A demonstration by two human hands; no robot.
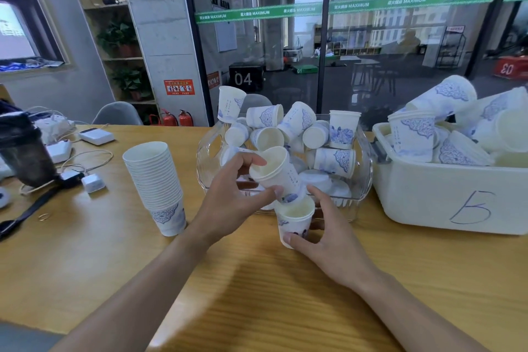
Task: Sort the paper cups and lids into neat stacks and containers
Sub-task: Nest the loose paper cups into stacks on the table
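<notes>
The left hand point(228, 197) gripped a tilted paper cup point(274, 171), its base entering an upright cup point(294, 218) gripped by the right hand point(323, 234) on the counter point(257, 280), near the clear bin point(363, 157); a tall stack point(157, 183) stood left.

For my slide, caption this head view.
Left hand nests a tilted cup into the cup the right hand steadies.
</notes>
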